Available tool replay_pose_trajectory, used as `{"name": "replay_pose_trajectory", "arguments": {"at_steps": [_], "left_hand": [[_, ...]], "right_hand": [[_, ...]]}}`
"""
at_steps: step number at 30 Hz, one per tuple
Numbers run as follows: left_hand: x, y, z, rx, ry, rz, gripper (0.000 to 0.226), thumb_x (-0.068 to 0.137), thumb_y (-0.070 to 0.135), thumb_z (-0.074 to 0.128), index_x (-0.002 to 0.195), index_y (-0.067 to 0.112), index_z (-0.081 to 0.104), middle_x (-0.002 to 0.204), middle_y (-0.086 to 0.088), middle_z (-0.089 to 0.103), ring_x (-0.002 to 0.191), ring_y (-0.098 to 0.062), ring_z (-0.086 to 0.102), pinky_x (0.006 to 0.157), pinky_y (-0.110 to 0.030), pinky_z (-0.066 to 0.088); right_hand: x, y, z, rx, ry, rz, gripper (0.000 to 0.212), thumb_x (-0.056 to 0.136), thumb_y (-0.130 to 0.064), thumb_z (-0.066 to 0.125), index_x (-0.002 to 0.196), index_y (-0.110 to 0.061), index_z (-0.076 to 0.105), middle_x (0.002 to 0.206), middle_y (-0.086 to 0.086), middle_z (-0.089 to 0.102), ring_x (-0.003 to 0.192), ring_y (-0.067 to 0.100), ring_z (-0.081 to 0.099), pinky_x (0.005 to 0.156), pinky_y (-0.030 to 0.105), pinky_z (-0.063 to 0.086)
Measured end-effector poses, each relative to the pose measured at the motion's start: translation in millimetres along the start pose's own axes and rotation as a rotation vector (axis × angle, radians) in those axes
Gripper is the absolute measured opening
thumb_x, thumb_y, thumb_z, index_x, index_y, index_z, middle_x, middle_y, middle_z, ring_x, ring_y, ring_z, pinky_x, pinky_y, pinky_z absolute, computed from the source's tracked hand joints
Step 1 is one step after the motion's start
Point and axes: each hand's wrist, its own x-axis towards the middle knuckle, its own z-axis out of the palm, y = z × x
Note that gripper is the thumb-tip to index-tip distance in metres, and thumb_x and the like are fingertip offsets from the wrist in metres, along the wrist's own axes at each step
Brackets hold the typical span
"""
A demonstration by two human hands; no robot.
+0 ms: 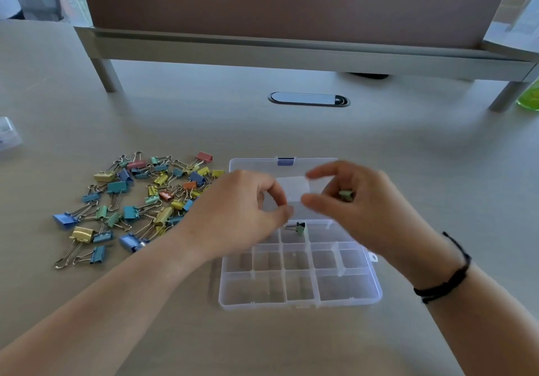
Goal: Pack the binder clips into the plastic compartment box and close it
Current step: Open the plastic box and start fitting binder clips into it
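Observation:
A clear plastic compartment box (348, 295) lies open on the desk, its lid (256, 165) flat behind it with a blue latch (285, 161). One green binder clip (300, 227) sits in a back-row compartment. My left hand (242, 215) hovers just above that clip with thumb and forefinger slightly apart, and nothing shows between them. My right hand (355, 200) is over the box's back right and holds a second green clip (346, 195) in its curled fingers. A loose pile of several coloured binder clips (140, 200) lies to the left of the box.
A grey raised stand (291, 51) spans the back of the desk on legs. An oval cable port (309, 100) lies between it and the box. A green bottle (529, 95) stands at the far right, and a clear plastic item (8, 133) at the left edge.

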Motion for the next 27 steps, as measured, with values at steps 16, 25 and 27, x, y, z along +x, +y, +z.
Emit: {"name": "replay_pose_trajectory", "arguments": {"at_steps": [16,25,27], "left_hand": [[-9.2,12.9,-3.2,0.024,0.016,0.340,0.009,0.086,0.035,0.073,0.085,0.025,0.072,0.045,0.008,0.033,0.041,-0.009,0.037,0.045,-0.026,0.031],[-3.9,1.2,-0.4,0.025,-0.127,0.143,0.012,0.083,0.040,0.077,0.089,0.029,0.076,0.045,0.009,0.041,0.041,-0.009,0.038,0.046,-0.022,0.032],[-3.5,0.6,-0.9,0.049,-0.156,0.129,0.012,0.084,0.040,0.076,0.090,0.029,0.076,0.046,0.010,0.044,0.041,-0.008,0.040,0.047,-0.022,0.033]], "right_hand": [[-13.4,-10.9,8.0,0.332,-0.220,-0.017,0.045,0.095,-0.048,0.048,0.138,-0.037,0.044,0.083,-0.008,0.060,0.059,0.000,0.052,0.060,0.017,0.043],[-5.9,5.0,-0.9,-0.208,-0.192,-0.133,0.009,0.084,-0.016,0.074,0.085,-0.024,0.074,0.051,-0.025,0.057,0.043,0.002,0.050,0.046,0.008,0.036],[-4.9,6.2,1.2,-0.226,-0.172,-0.153,0.009,0.083,-0.015,0.075,0.081,-0.024,0.076,0.049,-0.019,0.057,0.042,0.003,0.050,0.046,0.008,0.037]]}}
